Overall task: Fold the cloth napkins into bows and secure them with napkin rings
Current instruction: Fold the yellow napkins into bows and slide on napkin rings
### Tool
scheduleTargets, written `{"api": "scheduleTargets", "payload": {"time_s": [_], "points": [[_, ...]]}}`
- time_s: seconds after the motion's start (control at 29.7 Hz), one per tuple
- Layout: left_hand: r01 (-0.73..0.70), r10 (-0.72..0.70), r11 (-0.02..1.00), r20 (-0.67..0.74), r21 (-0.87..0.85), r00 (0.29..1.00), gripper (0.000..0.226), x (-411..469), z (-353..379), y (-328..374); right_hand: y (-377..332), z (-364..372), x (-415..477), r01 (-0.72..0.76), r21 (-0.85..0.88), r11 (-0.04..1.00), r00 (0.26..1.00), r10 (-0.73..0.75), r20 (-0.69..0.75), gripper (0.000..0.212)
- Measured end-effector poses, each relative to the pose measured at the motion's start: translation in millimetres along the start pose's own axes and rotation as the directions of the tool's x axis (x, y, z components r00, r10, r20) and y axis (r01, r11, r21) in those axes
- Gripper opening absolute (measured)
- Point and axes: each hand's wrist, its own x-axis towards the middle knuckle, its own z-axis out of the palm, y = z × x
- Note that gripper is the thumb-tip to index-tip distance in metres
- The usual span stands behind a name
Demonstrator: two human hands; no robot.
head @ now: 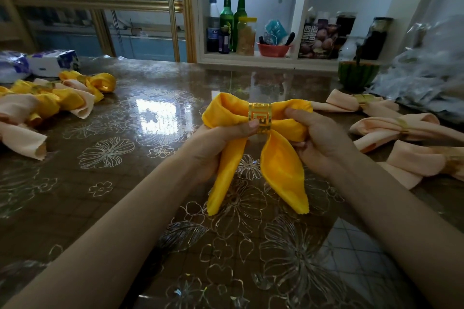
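Note:
A yellow napkin (281, 168) folded into a bow hangs above the table centre, with two tails pointing down toward me. A gold cut-out napkin ring (259, 113) circles its middle. My left hand (221, 140) grips the left loop, thumb lying against the ring. My right hand (319, 138) grips the right loop, fingers curled round the cloth. Peach bows with gold rings (401, 130) lie to the right. A heap of yellow and peach napkins (50, 100) lies at the left.
The glossy table (125, 183) has a flower-patterned cover. A tissue pack (54, 63) sits at the far left. A watermelon-shaped bowl (357, 75) and crinkled plastic bags (426, 78) stand at the back right. Behind the table a shelf (251, 57) holds bottles and jars.

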Motion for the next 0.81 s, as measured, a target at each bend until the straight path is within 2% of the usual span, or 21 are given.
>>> {"api": "scheduleTargets", "payload": {"time_s": [0.1,0.2,0.27,0.34,0.44,0.57,0.64,0.67,0.74,0.81], "points": [[0.006,-0.009,0.999,-0.062,-0.042,0.998,0.034,3.2,-2.6,-2.0,-1.2,-1.6,-1.3,-0.029,0.104,0.994,0.991,0.016,0.13,0.032],[0.075,-0.089,0.99,-0.118,-0.118,0.989,0.042,4.7,-5.1,-3.8,7.3,1.7,-3.7,-0.057,-0.063,0.996,0.962,0.072,0.262,0.054],[0.097,-0.111,0.989,-0.126,-0.109,0.986,0.039,5.4,-3.2,-5.5,12.9,3.4,-3.2,-0.059,-0.123,0.991,0.962,0.089,0.256,0.051],[0.113,-0.124,0.989,-0.133,-0.091,0.983,0.036,6.2,-0.1,-6.9,12.5,3.1,-2.2,-0.038,-0.119,0.992,0.976,0.063,0.21,0.039],[0.135,-0.136,0.991,-0.162,-0.02,0.977,0.05,7.8,1.6,-9.4,10.4,-0.5,-0.9,0.002,-0.148,0.989,0.981,0.027,0.193,0.029],[0.055,-0.036,0.997,-0.324,0.051,0.945,0.052,10.2,-1.6,-13.0,19.3,1.1,0.9,0.0,-0.24,0.971,0.982,0.044,0.181,0.047],[-0.014,0.078,0.983,-0.34,0.185,0.937,0.038,10.1,-3.2,-13.3,19.8,0.1,0.8,0.004,-0.276,0.961,0.989,0.038,0.145,0.053],[-0.042,0.136,0.959,-0.325,0.279,0.936,0.026,8.4,-2.0,-13.0,19.3,-2.7,2.4,0.019,-0.286,0.958,0.991,0.02,0.134,0.049],[-0.055,0.205,0.91,-0.33,0.412,0.921,0.026,6.6,-1.4,-15.5,18.3,-6.9,2.9,0.078,-0.355,0.932,0.99,-0.031,0.135,0.03],[0.022,0.151,0.913,-0.387,0.408,0.91,0.025,10.2,-6.2,-18.0,19.3,-9.6,5.6,0.153,-0.481,0.863,0.985,-0.095,0.142,0.023]]}}
